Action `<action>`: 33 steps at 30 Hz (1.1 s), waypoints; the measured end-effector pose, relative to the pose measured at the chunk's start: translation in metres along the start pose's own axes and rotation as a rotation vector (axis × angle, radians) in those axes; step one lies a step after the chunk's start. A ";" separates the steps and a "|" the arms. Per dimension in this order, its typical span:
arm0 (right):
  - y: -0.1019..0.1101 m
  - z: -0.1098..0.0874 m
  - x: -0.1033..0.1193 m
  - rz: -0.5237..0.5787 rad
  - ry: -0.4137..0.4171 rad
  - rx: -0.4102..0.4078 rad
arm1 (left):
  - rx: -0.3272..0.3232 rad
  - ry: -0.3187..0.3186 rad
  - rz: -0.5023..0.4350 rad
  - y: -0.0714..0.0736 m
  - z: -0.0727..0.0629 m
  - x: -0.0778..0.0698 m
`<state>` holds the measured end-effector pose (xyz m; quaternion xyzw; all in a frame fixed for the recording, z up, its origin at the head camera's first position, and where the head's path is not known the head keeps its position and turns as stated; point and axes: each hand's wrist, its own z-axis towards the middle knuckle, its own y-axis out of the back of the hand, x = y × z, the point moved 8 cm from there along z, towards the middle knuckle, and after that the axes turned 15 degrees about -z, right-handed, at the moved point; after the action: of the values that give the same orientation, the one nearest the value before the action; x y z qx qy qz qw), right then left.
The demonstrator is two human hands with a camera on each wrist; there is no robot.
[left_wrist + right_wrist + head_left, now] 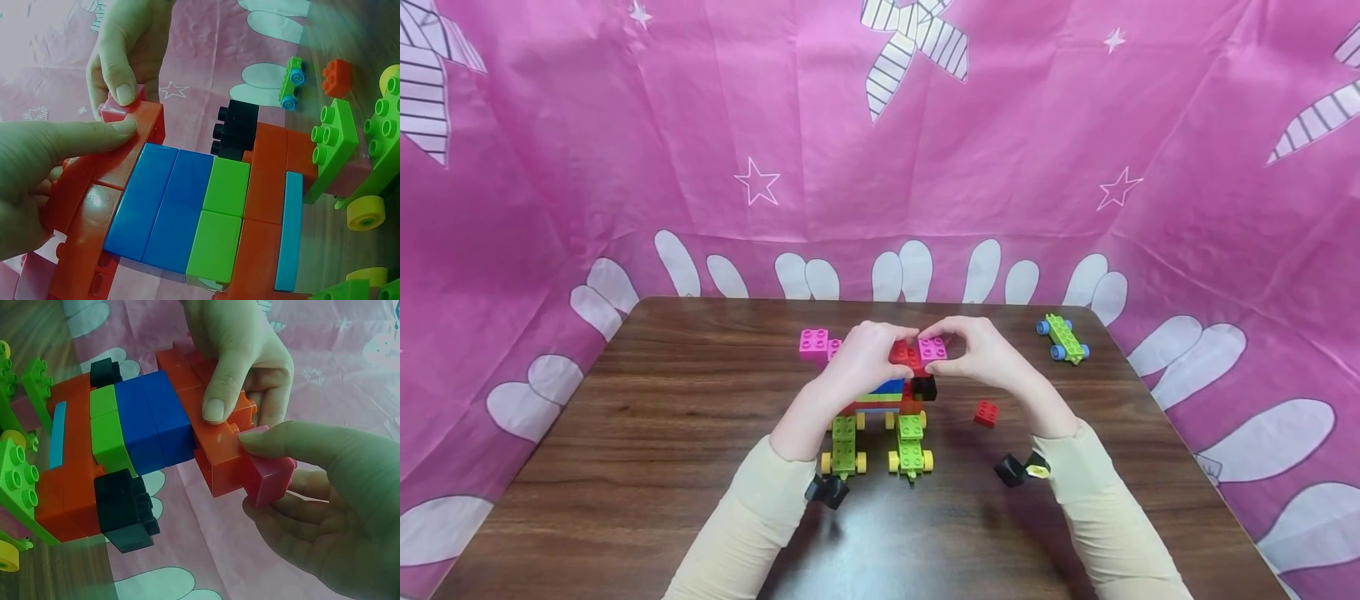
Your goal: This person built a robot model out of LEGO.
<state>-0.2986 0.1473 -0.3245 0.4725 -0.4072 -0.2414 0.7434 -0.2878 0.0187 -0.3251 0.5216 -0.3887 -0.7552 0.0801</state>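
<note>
A toy-brick build stands mid-table, its blue bricks [144, 200] and green bricks [215, 240] stacked below a row of red bricks [134, 147]. My left hand [865, 354] grips the red row, thumb on the near face and fingers behind. A pink brick [270, 472] at the right end of that row is pinched between the thumb and fingers of my right hand [977, 354]. It touches the red brick's end; whether it is fully pressed on, I cannot tell. More pink bricks [813, 343] stick out at left. A black brick [125, 509] juts out lower down.
Two green wheeled bases [911, 450] with yellow wheels sit under the build. A loose red brick [986, 413] lies to its right. Toward the back right corner is another green base [1063, 337] with blue wheels. Pink cloth [850, 200] hangs behind the wooden table [662, 433].
</note>
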 end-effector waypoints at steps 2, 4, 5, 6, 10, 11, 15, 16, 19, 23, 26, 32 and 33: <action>0.000 0.000 0.000 -0.001 -0.001 -0.005 | 0.000 0.001 -0.001 0.000 0.000 0.000; 0.000 -0.001 0.000 0.001 -0.003 -0.006 | 0.000 0.003 -0.003 0.000 0.000 0.001; 0.000 -0.001 -0.001 0.002 -0.006 -0.006 | 0.000 0.004 -0.004 0.000 0.000 0.001; 0.000 -0.001 -0.001 0.002 -0.008 -0.007 | 0.001 0.004 -0.004 0.000 0.000 0.001; 0.000 -0.001 -0.001 -0.001 -0.010 -0.009 | 0.002 0.004 -0.008 0.000 0.000 0.001; 0.000 -0.002 -0.001 -0.004 -0.010 -0.010 | 0.001 0.003 -0.008 0.001 0.000 0.001; 0.001 -0.003 -0.001 -0.001 -0.005 -0.013 | 0.004 0.000 -0.009 0.001 0.000 0.001; 0.001 -0.003 -0.002 0.001 -0.002 -0.014 | 0.006 -0.001 -0.007 0.001 0.000 0.001; 0.002 -0.004 -0.002 -0.003 0.014 -0.024 | 0.012 -0.009 0.009 0.000 0.000 0.001; 0.005 -0.005 -0.003 0.010 0.027 -0.048 | 0.019 -0.017 0.020 -0.002 0.000 0.001; 0.010 -0.007 -0.006 0.048 0.020 -0.086 | 0.021 -0.021 0.019 -0.003 0.000 0.000; 0.020 -0.010 -0.021 0.075 -0.045 -0.186 | 0.029 -0.030 0.053 -0.005 0.000 0.000; 0.022 -0.011 -0.024 0.072 -0.057 -0.202 | 0.031 -0.032 0.059 -0.005 0.001 -0.001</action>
<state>-0.3036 0.1805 -0.3162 0.3732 -0.4186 -0.2678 0.7835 -0.2865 0.0228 -0.3277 0.4990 -0.4167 -0.7547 0.0880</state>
